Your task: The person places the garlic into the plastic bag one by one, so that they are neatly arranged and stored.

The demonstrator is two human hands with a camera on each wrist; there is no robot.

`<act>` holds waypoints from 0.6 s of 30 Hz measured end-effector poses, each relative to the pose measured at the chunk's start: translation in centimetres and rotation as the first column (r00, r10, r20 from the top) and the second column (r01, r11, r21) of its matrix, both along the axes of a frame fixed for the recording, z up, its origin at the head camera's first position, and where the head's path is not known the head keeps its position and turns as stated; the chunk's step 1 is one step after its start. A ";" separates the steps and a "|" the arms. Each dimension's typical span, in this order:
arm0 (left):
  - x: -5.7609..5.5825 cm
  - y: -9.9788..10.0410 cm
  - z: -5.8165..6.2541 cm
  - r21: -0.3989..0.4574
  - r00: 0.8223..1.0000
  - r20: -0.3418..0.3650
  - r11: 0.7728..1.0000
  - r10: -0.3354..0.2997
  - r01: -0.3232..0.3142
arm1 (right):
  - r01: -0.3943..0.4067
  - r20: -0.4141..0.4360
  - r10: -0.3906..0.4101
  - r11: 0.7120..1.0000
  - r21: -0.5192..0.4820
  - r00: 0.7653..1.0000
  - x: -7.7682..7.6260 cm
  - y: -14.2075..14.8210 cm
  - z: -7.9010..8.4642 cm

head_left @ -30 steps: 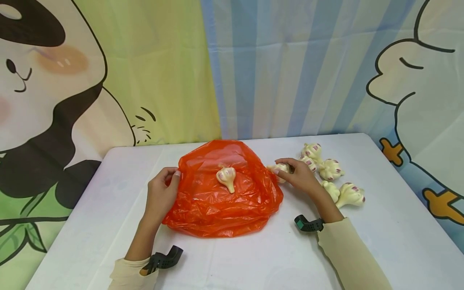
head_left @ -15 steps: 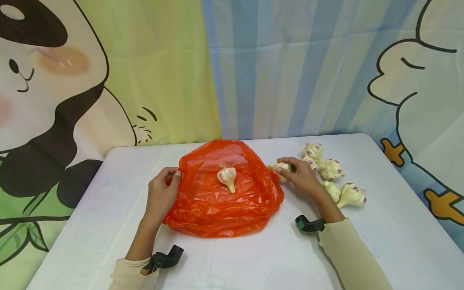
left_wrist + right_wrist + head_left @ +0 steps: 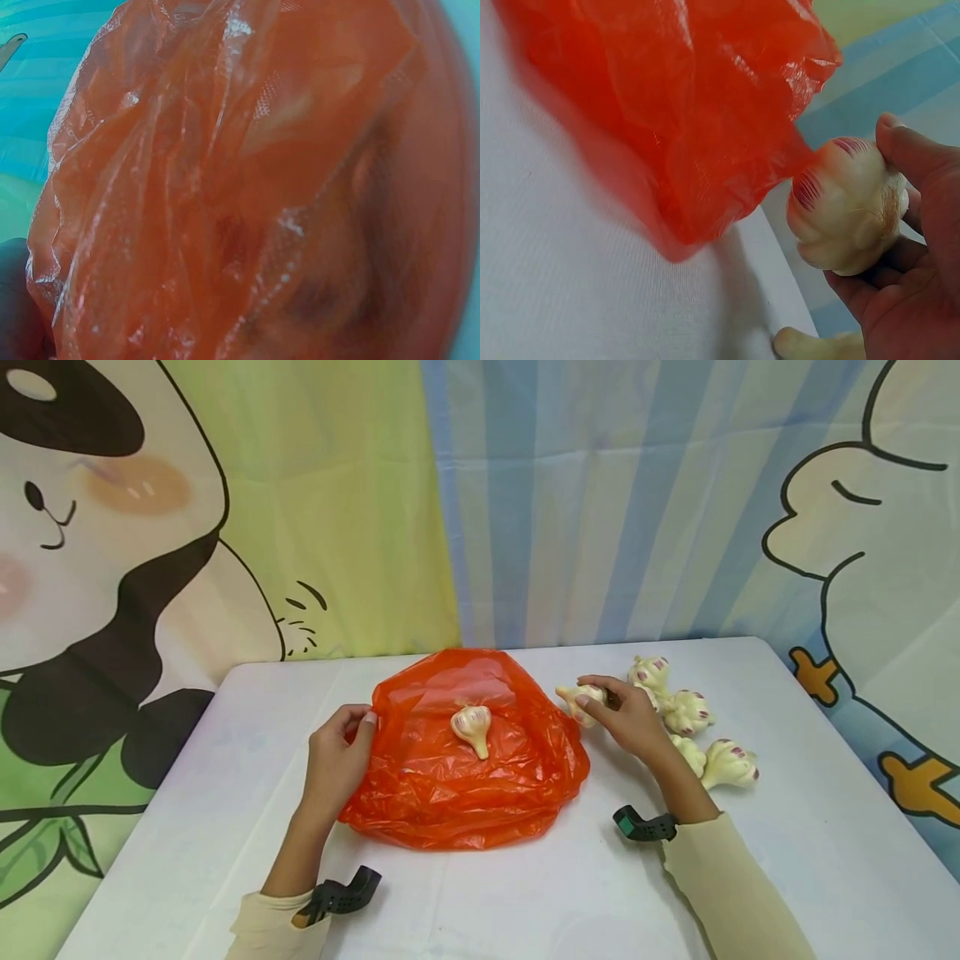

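Note:
An orange-red plastic bag (image 3: 450, 793) lies spread on the table, with one garlic bulb (image 3: 471, 727) showing within its outline. At the bag's left edge my left hand (image 3: 337, 760) pinches the plastic between thumb and fingers. In the left wrist view the bag (image 3: 172, 187) fills most of the picture and hides nearly all of that hand. My right hand (image 3: 626, 718) grips a second garlic bulb (image 3: 847, 210) by its root end, just off the bag's right edge. Its stem points left toward the bag, and the right wrist view shows thumb and fingers round it.
Several more garlic bulbs (image 3: 688, 712) lie in a loose group on the right of the white table (image 3: 810, 827), behind and beside my right forearm. A printed curtain (image 3: 570, 510) hangs along the table's back edge. Each wrist wears a black camera mount (image 3: 643, 823).
My right hand has lifted the garlic bulb slightly up and away from the bag's right edge, showing more of its stem. The left hand keeps its hold on the bag.

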State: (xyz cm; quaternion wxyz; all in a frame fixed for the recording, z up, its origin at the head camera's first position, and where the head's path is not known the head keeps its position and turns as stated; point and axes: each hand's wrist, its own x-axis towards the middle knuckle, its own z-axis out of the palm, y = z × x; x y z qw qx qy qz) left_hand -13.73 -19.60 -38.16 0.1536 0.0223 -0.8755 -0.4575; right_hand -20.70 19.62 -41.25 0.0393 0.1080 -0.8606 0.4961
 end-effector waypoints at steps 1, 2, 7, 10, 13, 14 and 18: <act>0.0 0.0 0.0 0.000 1.000 -0.003 1.000 -0.002 0.002 | -0.002 -0.005 0.002 1.000 -0.005 1.000 0.0 0.0 0.1; 0.0 0.0 0.0 0.000 1.000 -0.005 1.000 -0.006 0.006 | -0.005 -0.010 0.005 1.000 -0.011 1.000 0.1 0.0 0.2; -0.2 0.0 -0.2 -0.012 0.999 -0.032 1.000 -0.017 0.017 | -0.026 -0.019 0.024 0.995 -0.100 1.000 0.4 -0.2 0.9; -0.2 0.0 -0.2 -0.010 0.999 -0.031 1.000 -0.016 0.016 | -0.049 -0.030 0.045 0.987 -0.152 0.999 0.7 -0.4 1.6; -0.3 0.1 -0.2 -0.006 1.000 -0.020 1.000 -0.017 0.017 | -0.068 -0.051 0.060 0.984 -0.164 0.997 1.0 -0.7 2.3; -0.3 0.1 -0.2 -0.007 1.000 -0.019 1.000 -0.017 0.016 | -0.073 -0.060 0.064 0.984 -0.165 0.996 1.1 -0.8 2.6; -0.2 0.1 -0.1 -0.005 1.000 -0.020 1.000 -0.019 0.019 | -0.115 -0.107 0.098 0.979 -0.166 0.989 1.9 -1.6 4.1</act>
